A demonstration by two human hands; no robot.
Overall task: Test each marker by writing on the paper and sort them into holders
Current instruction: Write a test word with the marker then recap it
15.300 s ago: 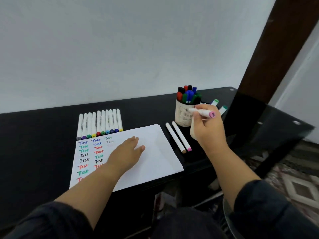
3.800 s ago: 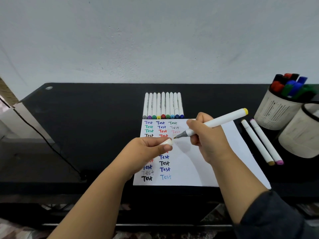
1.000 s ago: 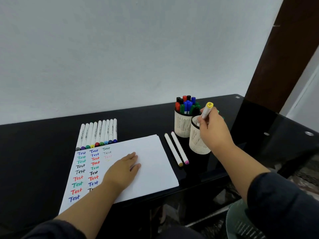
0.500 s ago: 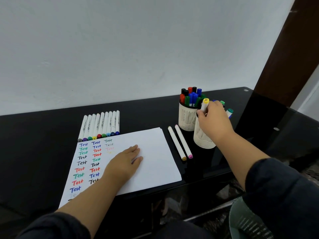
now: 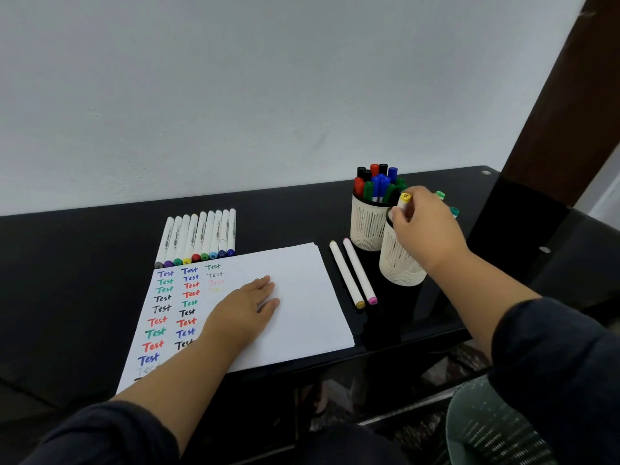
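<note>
Your right hand (image 5: 424, 226) pinches the yellow marker (image 5: 403, 202), apparently inside the near holder (image 5: 396, 263). Your left hand (image 5: 246, 307) lies flat, fingers together, on the paper (image 5: 302, 297).

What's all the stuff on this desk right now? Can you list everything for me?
White markers in a row: nine, coloured caps, behind the paper.
White paper sheet: one, rows of coloured "Test" words, on the black table.
Loose white markers: two, ochre and pink ends, right of the paper.
Far mesh holder: one, cream, full of markers.
Near mesh holder: one, cream.
Yellow-capped marker: one, entering the near holder.
Left hand: flat on paper.
Right hand: holds the yellow-capped marker.
</note>
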